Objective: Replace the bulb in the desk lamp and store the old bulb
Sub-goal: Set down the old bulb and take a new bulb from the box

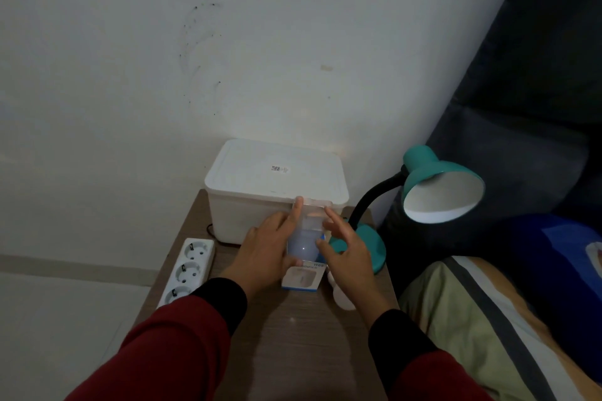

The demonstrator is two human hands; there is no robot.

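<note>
A clear blister pack with a white bulb inside (304, 249) stands over the small brown table (293, 335). My left hand (264, 254) grips its left side, thumb low and forefinger up along the edge. My right hand (345, 251) touches the pack's right side with its fingers spread. A bare white bulb (342, 296) lies on the table just under my right wrist, partly hidden. The teal desk lamp (436, 185) stands at the table's right, its shade tilted toward me; no bulb shows inside the shade.
A white lidded storage box (277, 182) sits at the table's back against the wall. A white power strip (187, 267) lies along the left edge. A bed with a striped cover (488, 319) and a dark headboard are to the right.
</note>
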